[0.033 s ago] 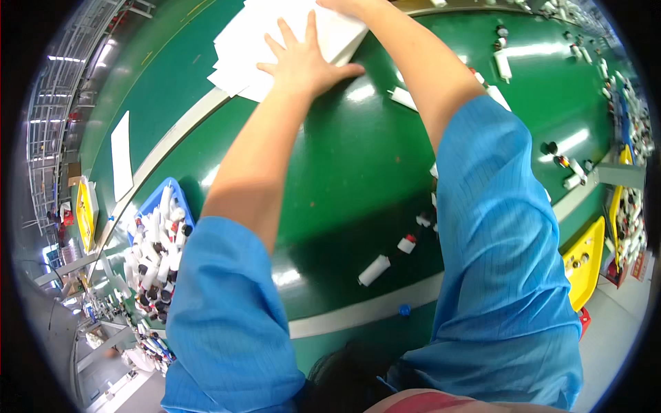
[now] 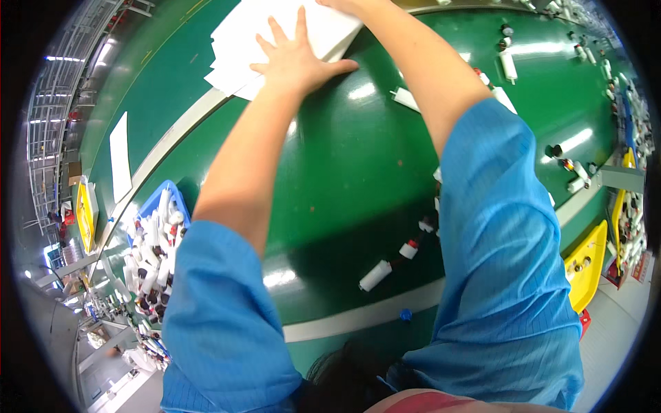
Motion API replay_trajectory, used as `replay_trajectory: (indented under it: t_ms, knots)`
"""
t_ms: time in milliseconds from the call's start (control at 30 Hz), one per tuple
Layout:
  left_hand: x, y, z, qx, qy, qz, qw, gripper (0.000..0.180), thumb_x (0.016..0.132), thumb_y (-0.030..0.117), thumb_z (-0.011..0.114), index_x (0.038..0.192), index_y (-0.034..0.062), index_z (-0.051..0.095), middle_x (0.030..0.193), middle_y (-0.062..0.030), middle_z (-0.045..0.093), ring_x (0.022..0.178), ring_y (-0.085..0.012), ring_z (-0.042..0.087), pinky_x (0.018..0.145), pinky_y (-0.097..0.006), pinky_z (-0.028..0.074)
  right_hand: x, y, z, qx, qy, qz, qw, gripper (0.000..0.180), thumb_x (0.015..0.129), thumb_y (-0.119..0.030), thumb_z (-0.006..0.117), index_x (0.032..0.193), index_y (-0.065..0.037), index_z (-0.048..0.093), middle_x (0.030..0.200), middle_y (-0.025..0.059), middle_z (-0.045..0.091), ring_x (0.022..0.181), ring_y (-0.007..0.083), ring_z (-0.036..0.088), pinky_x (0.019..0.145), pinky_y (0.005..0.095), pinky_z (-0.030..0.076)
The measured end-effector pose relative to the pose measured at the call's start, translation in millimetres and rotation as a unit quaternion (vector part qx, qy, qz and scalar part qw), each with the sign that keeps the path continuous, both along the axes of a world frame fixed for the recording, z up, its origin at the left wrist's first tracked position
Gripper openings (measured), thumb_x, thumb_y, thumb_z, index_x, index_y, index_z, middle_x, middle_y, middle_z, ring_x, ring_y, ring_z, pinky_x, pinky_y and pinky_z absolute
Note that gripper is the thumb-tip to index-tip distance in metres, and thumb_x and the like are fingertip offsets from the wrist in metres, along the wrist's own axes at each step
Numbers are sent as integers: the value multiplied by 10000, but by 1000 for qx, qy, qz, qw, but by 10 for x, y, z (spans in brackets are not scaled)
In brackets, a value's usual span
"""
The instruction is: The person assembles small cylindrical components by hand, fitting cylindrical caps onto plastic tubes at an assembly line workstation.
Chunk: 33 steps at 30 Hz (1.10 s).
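- The left hand (image 2: 297,60) is lying flat with fingers spread, palm pressing down on a stack of white sheets (image 2: 241,34) at the top centre of the frame. It's not gripping anything, just resting open on the paper.
- The right hand (image 2: 344,5) is reaching to the top edge of the frame, mostly cut off there. It's touching the same stack at its upper right, but I can't tell if it's pinching the sheets or just lying on them.
- The stack itself is sitting on the green table (image 2: 358,179), sheets fanning out a bit toward the upper left.
- Both arms are wearing short blue sleeves (image 2: 220,316), filling the lower half of the frame.
- Small white tubes are lying loose on the green surface: one white tube (image 2: 375,275) low in the centre, another with a red cap (image 2: 409,249) just beside the right sleeve.
- A blue bin (image 2: 155,234) full of white tubes is sitting at the left.
- A yellow tray (image 2: 585,265) is hanging around at the right edge.
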State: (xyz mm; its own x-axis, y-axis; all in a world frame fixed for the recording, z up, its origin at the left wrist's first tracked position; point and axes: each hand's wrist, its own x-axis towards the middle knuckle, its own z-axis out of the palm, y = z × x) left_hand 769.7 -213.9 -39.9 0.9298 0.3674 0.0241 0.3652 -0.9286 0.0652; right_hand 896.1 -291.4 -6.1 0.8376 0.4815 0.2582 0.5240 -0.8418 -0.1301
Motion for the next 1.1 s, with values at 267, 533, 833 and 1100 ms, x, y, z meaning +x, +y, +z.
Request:
replay_trajectory:
  t_ms: [267, 533, 833, 1100]
  knots:
    - [-50, 882, -213, -28, -43, 19, 998, 1168, 595, 594, 730, 1453, 121, 95, 1364, -272, 323, 1204, -449, 390, 932, -535, 372, 133, 790, -552, 345, 477, 217, 779, 469, 790, -282, 620, 1183, -35, 551, 1088, 144, 619, 991, 240, 591, 810, 344, 457]
    - [93, 475, -49, -24, -82, -61, 994, 695, 772, 396, 642, 1340, 73, 404, 1096, -237, 597, 998, -375, 584, 855, -423, 459, 1238, 521, -700, 75, 18, 185, 980, 567, 862, -475, 459, 1175, -11, 550, 1151, 284, 536, 1097, 362, 519, 912, 424, 417]
    - [-345, 1554, -47, -312, -242, 259, 882, 631, 808, 445, 566, 1109, -110, 558, 1116, -255, 590, 1085, -372, 543, 938, -381, 403, 408, 613, -70, -68, 116, 83, 987, 747, 845, -629, 363, 1173, 11, 562, 1215, 205, 540, 1158, 365, 472, 973, 480, 343]
    - [-500, 1190, 8, -178, -87, 65, 978, 715, 770, 526, 610, 1285, 49, 474, 1306, -199, 449, 1238, -303, 415, 992, -432, 342, 442, 828, -361, 64, 190, 222, 954, 643, 844, -629, 392, 1036, -79, 664, 1100, 139, 629, 986, 307, 601, 857, 365, 461]
